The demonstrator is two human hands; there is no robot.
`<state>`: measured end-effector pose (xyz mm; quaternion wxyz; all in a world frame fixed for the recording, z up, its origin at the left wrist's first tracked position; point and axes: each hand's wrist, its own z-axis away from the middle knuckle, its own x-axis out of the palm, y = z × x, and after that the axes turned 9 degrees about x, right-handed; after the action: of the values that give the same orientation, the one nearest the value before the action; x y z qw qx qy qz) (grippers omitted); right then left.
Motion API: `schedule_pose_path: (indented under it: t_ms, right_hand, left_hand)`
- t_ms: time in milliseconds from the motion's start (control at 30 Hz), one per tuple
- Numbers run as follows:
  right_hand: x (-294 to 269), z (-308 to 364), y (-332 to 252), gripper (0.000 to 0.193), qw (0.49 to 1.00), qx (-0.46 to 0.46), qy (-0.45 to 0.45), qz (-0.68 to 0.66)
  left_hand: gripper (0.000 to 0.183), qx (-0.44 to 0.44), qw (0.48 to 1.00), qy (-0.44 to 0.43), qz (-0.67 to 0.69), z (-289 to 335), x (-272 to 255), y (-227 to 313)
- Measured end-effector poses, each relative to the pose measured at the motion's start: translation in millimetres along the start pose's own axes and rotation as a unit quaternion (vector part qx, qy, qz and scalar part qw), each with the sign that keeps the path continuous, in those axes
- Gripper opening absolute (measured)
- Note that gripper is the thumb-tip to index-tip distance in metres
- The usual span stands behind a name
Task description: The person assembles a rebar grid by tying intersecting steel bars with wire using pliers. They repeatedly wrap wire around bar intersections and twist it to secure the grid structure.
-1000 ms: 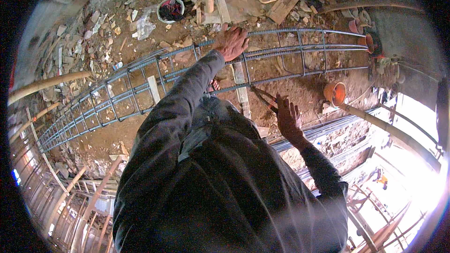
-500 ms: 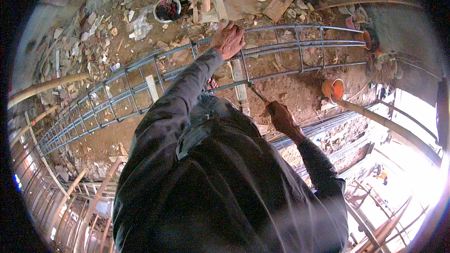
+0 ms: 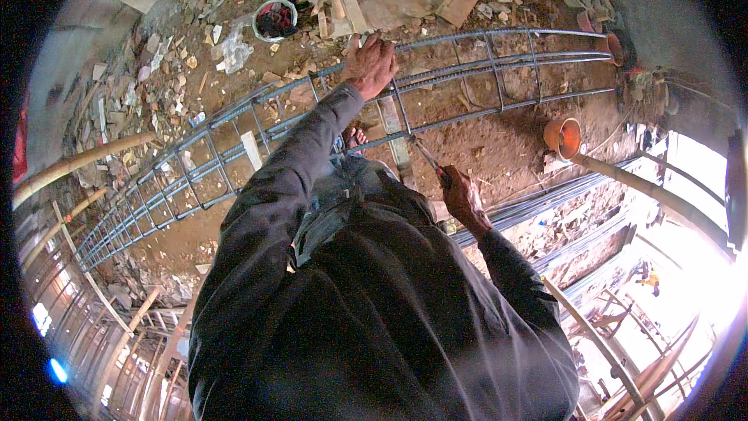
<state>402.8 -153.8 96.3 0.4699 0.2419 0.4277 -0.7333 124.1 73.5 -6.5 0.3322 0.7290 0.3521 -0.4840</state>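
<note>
A long rebar cage (image 3: 487, 109) of grey bars and square stirrups stretches across in front of me. My left hand (image 3: 369, 67) is closed over its far top bar, fingers curled down beside a stirrup. In my right hand (image 3: 465, 196) is a slim metal hand tool (image 3: 427, 155) with a reddish handle; its exact kind is too small to tell. The tool's tip is at the near bar, close to where a stirrup meets it. Under the cage, below the tool's tip, runs a wooden plank (image 3: 396, 134). Part of my foot (image 3: 355, 138) shows between the bars.
Rubble and wood scraps cover the far ground, with a bucket (image 3: 275, 20) of dark material among them. An orange container (image 3: 562, 138) sits at the right by a bamboo pole (image 3: 650, 193). Loose steel bars (image 3: 538, 199) lie behind my right hand. Another bamboo pole (image 3: 86, 162) juts in from the left.
The whole view has turned slightly. My left hand stays on the far bar, and my right hand has shifted a little, with the tool's tip still by the near bar.
</note>
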Motion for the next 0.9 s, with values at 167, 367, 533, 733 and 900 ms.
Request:
schedule_pose_path:
  t_ms: [167,367,533,733,900]
  right_hand:
    - [7,-1,3,0.012,0.999,-0.022,0.037,-0.018]
    - [7,-3,9,0.012,0.999,-0.01,0.034,-0.002]
    - [4,-4,11,0.013,0.996,-0.083,0.035,0.016]
    - [-28,-36,20,0.025,0.92,0.182,-0.325,-0.126]
    - [-65,-66,29,0.032,0.854,0.063,-0.473,-0.209]
  left_hand:
    - [0.037,0.001,1.0,0.003,-0.003,-1,-3,1]
    - [0.042,-0.01,0.999,-0.033,0.0,6,5,0]
    - [0.043,0.095,0.889,-0.045,-0.446,8,19,-4]
    - [0.048,-0.01,1.0,-0.014,-0.008,11,26,-3]
    - [0.044,0.11,0.836,-0.032,-0.536,10,28,-4]
